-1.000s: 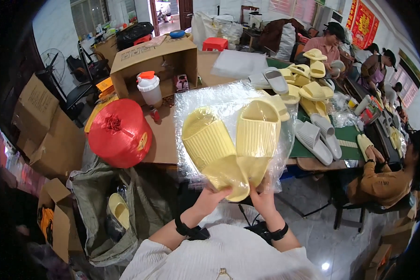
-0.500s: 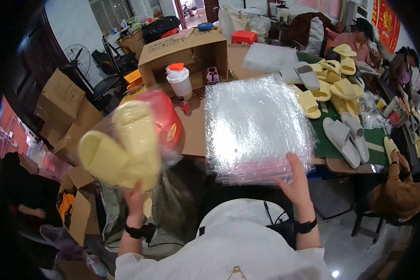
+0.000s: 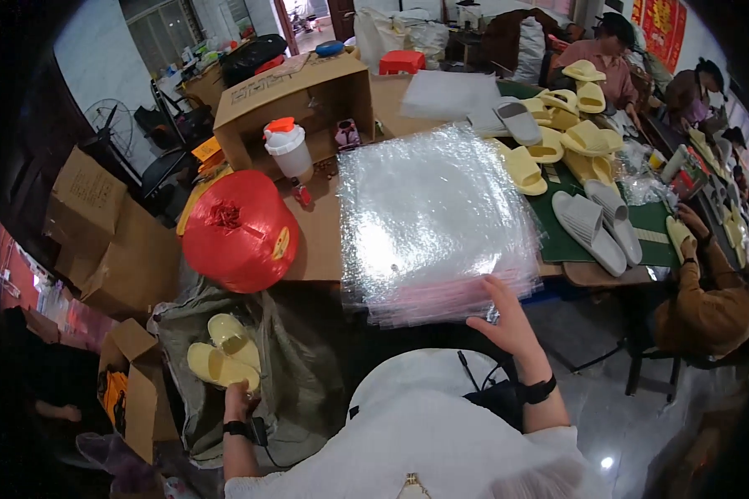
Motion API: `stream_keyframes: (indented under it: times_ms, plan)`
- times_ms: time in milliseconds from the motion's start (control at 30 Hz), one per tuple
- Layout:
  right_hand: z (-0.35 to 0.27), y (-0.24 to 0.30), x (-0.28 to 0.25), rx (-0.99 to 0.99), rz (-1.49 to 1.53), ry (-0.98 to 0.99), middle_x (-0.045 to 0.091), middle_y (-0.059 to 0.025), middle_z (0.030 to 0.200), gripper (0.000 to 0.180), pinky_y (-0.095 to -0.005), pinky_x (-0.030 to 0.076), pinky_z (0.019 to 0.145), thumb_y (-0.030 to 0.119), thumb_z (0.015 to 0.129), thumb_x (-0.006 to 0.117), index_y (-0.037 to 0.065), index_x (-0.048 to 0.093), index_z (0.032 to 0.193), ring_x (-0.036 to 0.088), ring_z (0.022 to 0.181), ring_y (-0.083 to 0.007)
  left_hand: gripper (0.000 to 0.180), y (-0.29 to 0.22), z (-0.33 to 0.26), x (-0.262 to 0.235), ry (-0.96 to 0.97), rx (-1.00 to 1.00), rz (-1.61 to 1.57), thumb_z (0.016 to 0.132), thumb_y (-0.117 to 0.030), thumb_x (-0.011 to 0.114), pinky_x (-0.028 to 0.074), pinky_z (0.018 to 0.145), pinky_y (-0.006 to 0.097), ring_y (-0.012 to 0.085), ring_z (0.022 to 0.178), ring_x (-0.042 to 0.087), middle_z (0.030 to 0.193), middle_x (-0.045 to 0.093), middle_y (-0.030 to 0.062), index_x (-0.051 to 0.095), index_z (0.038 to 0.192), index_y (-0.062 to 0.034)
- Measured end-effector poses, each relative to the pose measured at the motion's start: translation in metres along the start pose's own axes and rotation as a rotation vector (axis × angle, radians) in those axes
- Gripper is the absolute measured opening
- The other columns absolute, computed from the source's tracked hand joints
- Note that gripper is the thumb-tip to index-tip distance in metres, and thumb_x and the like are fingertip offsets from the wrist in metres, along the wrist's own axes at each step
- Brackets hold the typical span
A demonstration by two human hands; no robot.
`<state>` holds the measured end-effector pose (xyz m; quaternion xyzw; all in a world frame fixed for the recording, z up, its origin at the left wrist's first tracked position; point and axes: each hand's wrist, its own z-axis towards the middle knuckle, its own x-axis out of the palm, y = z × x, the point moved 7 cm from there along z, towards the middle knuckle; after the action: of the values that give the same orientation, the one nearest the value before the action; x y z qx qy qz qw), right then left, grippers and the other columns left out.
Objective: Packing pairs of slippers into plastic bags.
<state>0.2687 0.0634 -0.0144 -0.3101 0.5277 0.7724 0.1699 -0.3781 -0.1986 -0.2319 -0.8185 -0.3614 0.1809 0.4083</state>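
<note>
Pale yellow slippers extend just beyond the left hand, its fingers clamped on their near end, at a grey sack's mouth. Clear plastic bags lie stacked beyond the right hand, its thumb and fingers spread apart.

We wear a white top of finely creased fabric, with a small gold-coloured ornament at the near edge. On the left, below our bare left hand, sits a black wristband with a small black box and thin dark cable; below our bare right hand, another black band circles the wrist.
</note>
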Motion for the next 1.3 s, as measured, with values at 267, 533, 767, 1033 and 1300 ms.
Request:
stream_keyframes:
  times_ms: [267, 533, 767, 1033, 1300]
  plan:
    - [-0.004, -0.011, -0.001, 0.026, -0.027, -0.005, 0.044, -0.0223, 0.145, 0.07, -0.0421, 0.035, 0.112, 0.025, 0.077, 0.081, -0.001, 0.05, 0.135, 0.041, 0.135, -0.0381, 0.033, -0.022, 0.095, 0.09, -0.07, -0.042, 0.013, 0.083, -0.034, 0.063, 0.049, 0.072, 0.04, 0.0239, 0.088, 0.06, 0.1, 0.061, 0.006, 0.063, 0.105, -0.0094]
    - [-0.031, -0.037, -0.07, 0.194, -0.003, -0.197, 0.056, -0.019, 0.133, 0.059, -0.0398, 0.04, 0.106, 0.025, 0.079, 0.08, 0.001, 0.057, 0.128, 0.051, 0.126, -0.034, 0.046, -0.02, 0.082, 0.104, 0.168, 0.008, 0.109, 0.088, -0.049, 0.065, 0.047, 0.079, 0.039, 0.019, 0.092, 0.057, 0.099, 0.062, 0.0025, 0.064, 0.117, -0.0122]
    - [-0.062, -0.08, -0.14, 0.337, -0.01, -0.499, 0.065, -0.0119, 0.113, 0.043, -0.0349, 0.048, 0.087, 0.021, 0.079, 0.078, 0.003, 0.064, 0.116, 0.061, 0.103, -0.0252, 0.057, -0.132, -0.026, 0.114, -0.554, 0.43, 1.54, 0.078, -0.052, 0.072, 0.053, 0.079, 0.051, 0.0406, 0.094, 0.068, 0.1, 0.069, 0.0244, 0.07, 0.102, 0.0]
    - [-0.034, -0.16, -0.192, 0.291, -0.254, -0.694, 0.062, -0.0159, 0.113, 0.041, -0.0403, 0.048, 0.09, 0.02, 0.081, 0.074, 0.002, 0.062, 0.115, 0.06, 0.106, -0.0329, 0.034, -0.218, -0.191, 0.278, -0.092, 0.975, 1.071, 0.085, -0.03, 0.071, 0.052, 0.079, 0.043, 0.0366, 0.087, 0.067, 0.096, 0.069, 0.0206, 0.068, 0.1, 0.0006]
    - [0.025, -0.255, -0.249, 0.473, -0.449, -0.695, 0.055, -0.0237, 0.13, 0.072, -0.0472, 0.041, 0.105, 0.033, 0.075, 0.078, -0.003, 0.051, 0.131, 0.051, 0.12, -0.0412, 0.052, -0.155, -0.237, 0.439, 0.572, 1.467, 1.012, 0.08, -0.024, 0.075, 0.037, 0.11, 0.048, 0.045, 0.132, 0.043, 0.142, 0.048, 0.0252, 0.058, 0.124, -0.0014]
